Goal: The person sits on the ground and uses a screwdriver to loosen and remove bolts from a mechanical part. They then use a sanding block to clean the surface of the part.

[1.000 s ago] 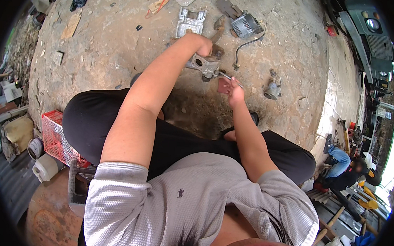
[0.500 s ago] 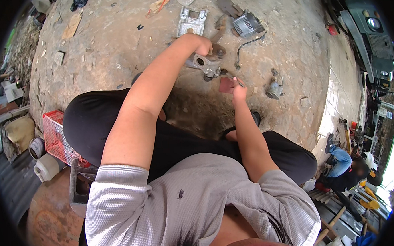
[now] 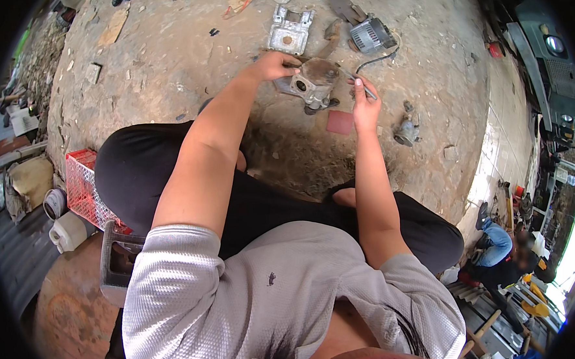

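Observation:
A grey metal casting (image 3: 320, 79) with a round hole in its near side and a brownish flat top sits on the ground in front of me. My left hand (image 3: 277, 65) holds it by its far left edge, with the fingertips partly hidden. Pinched in my right hand (image 3: 365, 105) is a thin grey tool (image 3: 358, 83), its tip close to the casting's right side. Just below, between that hand and the casting, lies a reddish-brown square sheet (image 3: 340, 122) on the ground.
Beyond the casting are a silver metal housing (image 3: 290, 30) and a finned motor-like unit (image 3: 372, 34) with a black cable. A small metal part (image 3: 406, 131) stands at right. A red and white plastic basket (image 3: 83, 187) is by my left knee. Another person (image 3: 499, 249) is at far right.
My left hand has drawn back to the casting's left edge, uncovering its top. My right hand has moved farther out with the tool, away from the reddish-brown sheet.

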